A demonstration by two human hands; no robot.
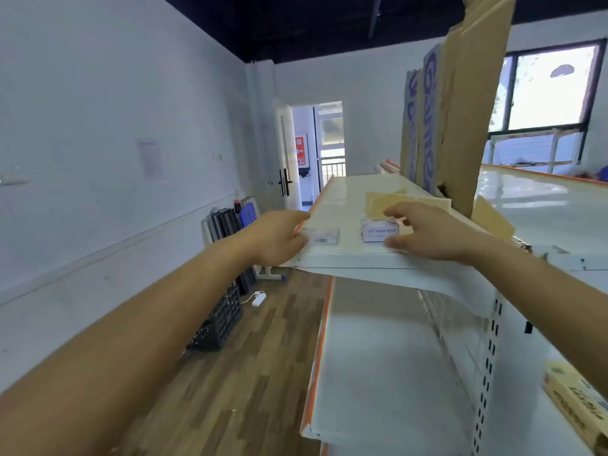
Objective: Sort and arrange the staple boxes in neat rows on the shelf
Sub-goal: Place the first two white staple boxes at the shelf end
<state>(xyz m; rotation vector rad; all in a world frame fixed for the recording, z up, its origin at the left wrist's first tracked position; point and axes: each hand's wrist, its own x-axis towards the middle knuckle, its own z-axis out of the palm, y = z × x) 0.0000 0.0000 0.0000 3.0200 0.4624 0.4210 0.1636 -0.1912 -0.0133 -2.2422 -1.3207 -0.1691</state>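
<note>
Right hand point(427, 232) grips clip box point(378, 230) ("ROUND PAPER CLIPS", upside down); left hand point(276, 236) pinches barcode box point(321, 236).

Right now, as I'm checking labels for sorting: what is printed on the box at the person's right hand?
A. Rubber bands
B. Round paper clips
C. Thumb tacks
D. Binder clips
B: the white box on the top shelf, held between thumb and fingers of the right hand, reads ROUND PAPER CLIPS, upside down to the camera; the left hand grips a barcode box.
</note>
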